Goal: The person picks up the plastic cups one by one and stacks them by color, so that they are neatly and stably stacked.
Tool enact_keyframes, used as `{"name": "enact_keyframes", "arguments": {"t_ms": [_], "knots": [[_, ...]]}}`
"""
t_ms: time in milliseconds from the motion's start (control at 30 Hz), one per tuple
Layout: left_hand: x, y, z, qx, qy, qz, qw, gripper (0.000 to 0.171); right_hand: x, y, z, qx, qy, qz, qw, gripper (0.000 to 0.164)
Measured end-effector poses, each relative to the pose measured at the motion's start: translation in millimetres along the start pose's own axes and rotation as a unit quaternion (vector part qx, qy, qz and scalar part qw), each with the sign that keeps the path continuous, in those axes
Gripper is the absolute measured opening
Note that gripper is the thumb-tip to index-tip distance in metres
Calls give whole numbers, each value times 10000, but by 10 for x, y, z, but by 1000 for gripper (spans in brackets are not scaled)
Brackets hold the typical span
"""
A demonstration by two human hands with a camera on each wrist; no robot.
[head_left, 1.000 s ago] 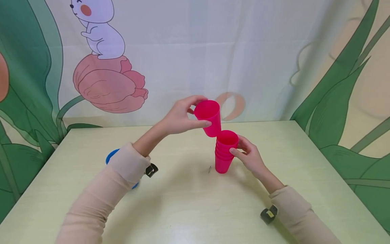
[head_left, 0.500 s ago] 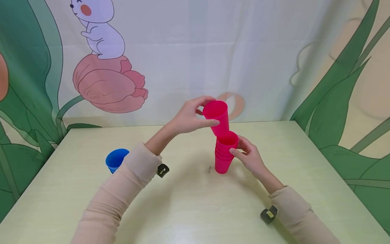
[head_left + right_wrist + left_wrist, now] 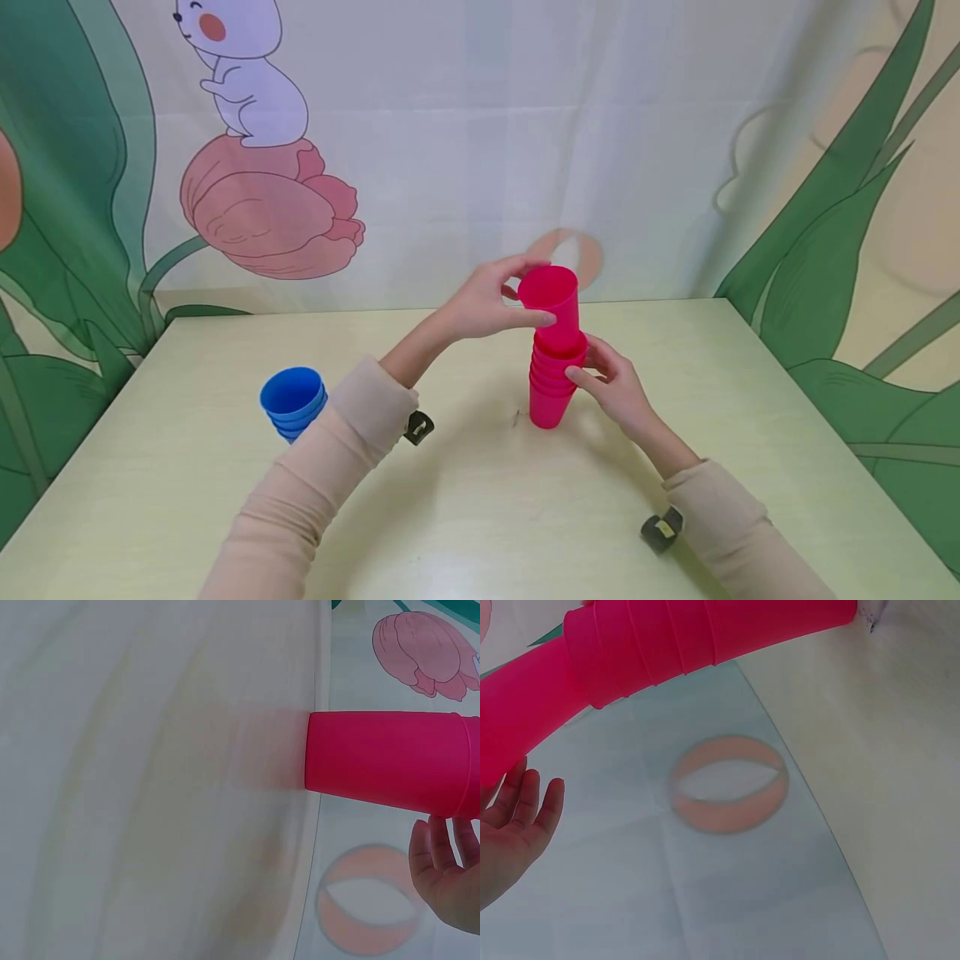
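Observation:
My left hand (image 3: 491,302) holds a single pink plastic cup (image 3: 551,300) between thumb and fingers. The base of that cup sits inside the mouth of the top cup in a stack of pink cups (image 3: 550,404), which stands upright on the table. Around the right side of the stack, near its rims, my right hand (image 3: 618,387) grips with thumb in front and fingers behind. In the left wrist view the cup meets the stack (image 3: 652,637) at a slight angle. The right wrist view shows the lower stack (image 3: 382,759) and fingers beneath it.
Nested blue cups (image 3: 294,393) stand at the left of the table (image 3: 480,517), partly hidden by my left sleeve (image 3: 322,475). A printed curtain (image 3: 420,167) hangs behind the table's back edge. A small dark mark (image 3: 517,418) lies left of the pink stack.
My left hand has moved right and then down, bringing its cup into the top of the stack. More of the blue cups shows now. My right hand stays in place.

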State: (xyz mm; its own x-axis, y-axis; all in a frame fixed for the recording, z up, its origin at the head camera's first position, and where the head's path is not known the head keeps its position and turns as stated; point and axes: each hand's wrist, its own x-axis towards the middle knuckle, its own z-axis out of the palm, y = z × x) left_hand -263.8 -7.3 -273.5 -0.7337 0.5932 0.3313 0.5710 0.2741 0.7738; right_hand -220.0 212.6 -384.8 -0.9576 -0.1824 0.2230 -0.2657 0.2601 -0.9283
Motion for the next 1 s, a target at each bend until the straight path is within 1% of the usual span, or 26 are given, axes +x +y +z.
{"name": "enact_keyframes", "arguments": {"t_ms": [167,433,667,833,1000], "knots": [[0,-41,58,178,-156,-67,9997,64,5,-8,5,31,-4,-24,10000,51],[-8,-127,167,325,-318,-174,9988,64,13,-11,15,49,-7,-33,10000,51],[-25,-239,278,449,-510,-255,9974,63,24,6,31,88,-34,-95,9999,50],[-54,-283,329,491,-502,-268,9972,62,29,12,30,104,-26,-122,9999,49],[-110,-321,346,521,-446,-236,9974,63,30,11,18,63,-34,-121,9999,49]]}}
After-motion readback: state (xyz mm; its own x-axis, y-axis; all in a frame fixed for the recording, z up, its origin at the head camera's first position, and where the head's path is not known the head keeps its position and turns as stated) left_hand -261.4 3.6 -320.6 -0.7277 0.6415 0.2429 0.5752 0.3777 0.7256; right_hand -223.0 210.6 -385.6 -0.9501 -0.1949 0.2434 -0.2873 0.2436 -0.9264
